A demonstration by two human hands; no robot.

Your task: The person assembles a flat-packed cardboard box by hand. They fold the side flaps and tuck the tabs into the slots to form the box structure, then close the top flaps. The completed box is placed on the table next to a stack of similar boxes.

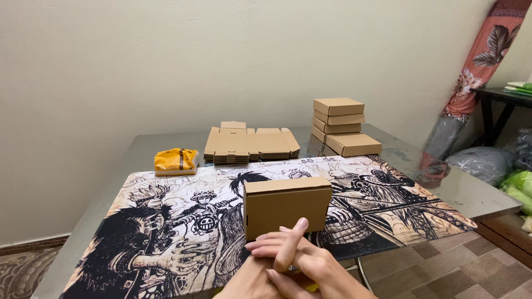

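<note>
A small brown cardboard box, closed, stands upright on its edge over the front of the printed mat. Both my hands meet just under it at the bottom centre. My left hand comes up from below, and one raised finger presses against the box's lower front. My right hand lies across the left with its fingers pointing left, touching the box's bottom edge. How the fingers grip behind the box is hidden. A bit of something yellow shows under my hands.
A stack of flat unfolded box blanks lies at the back of the grey table. To its right are three stacked folded boxes and one more. A yellow packet lies back left. A rolled patterned mat leans at right.
</note>
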